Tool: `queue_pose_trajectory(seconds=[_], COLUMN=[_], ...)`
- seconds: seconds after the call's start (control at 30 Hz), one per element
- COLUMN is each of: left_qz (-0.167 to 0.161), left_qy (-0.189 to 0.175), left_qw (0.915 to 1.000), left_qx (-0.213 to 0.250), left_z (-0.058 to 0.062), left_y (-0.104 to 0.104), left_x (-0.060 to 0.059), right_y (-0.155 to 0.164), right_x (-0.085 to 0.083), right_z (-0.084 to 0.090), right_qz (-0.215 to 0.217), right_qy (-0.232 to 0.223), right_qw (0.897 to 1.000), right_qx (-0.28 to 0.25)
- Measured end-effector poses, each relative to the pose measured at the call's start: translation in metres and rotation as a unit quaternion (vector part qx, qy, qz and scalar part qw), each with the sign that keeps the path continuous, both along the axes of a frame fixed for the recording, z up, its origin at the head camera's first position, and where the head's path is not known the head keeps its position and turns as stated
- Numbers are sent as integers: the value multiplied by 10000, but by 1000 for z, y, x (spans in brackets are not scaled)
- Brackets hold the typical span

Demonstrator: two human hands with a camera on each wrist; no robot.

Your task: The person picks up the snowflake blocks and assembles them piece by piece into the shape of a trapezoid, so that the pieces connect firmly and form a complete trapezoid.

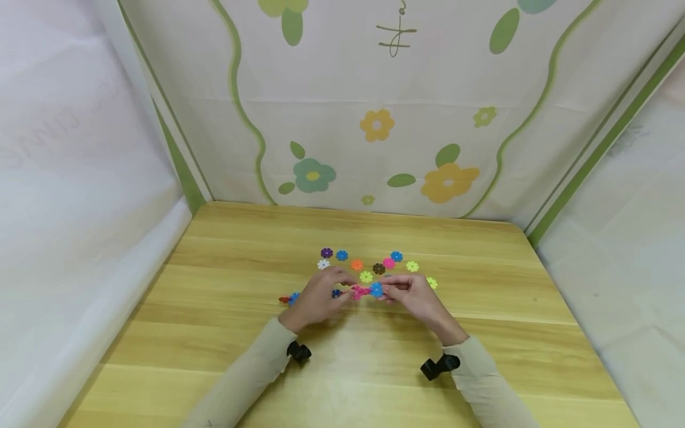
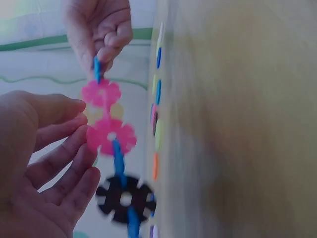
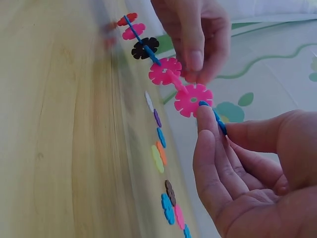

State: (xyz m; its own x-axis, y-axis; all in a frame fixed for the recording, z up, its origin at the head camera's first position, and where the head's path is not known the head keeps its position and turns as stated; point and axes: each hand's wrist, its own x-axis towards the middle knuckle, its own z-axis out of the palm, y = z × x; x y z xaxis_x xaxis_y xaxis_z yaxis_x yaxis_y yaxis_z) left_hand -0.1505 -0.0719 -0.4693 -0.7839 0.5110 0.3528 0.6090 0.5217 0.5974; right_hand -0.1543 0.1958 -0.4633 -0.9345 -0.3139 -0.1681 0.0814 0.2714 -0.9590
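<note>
Chain of interlocked flower discs point(image 1: 360, 292) held just above the wooden table point(image 1: 214, 333), near the loose discs point(image 1: 366, 276). Pinched at its blue end disc point(image 3: 218, 121) by right hand point(image 1: 414, 297). Steadied at a pink disc point(image 2: 111, 136) by fingertips of left hand point(image 1: 317, 297)

Sleeves: long, pale cream-beige, of plain close-fitting fabric with no print, covering both forearms down to the wrists.
Cuffs: they end just short of the hands, with soft folds in the cloth.
Left wrist mount point(image 1: 298, 352): a small black device on the underside of the wrist, rounded and dark all over.
Right wrist mount point(image 1: 440, 365): a matching black device, slightly longer and blocky.
Hands: the left hand point(image 1: 317, 299) and right hand point(image 1: 416, 297) are bare, with no gloves, and short, unpainted nails.
</note>
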Motion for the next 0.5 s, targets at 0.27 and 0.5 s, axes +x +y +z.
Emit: queue_pose_trajectory(seconds=[0.27, 0.5], left_qz=[323, 636], left_qy=[-1129, -1757], left_qw=[9929, 9811], left_qx=[-191, -503], left_z=[8, -3], left_y=[-67, -109], left_x=[-1, -2], right_y=[15, 28], right_x=[0, 2], right_z=[-2, -6], right_qz=[-101, -212], right_qy=[-85, -237], right_qw=[9999, 9995], right_qx=[-85, -75])
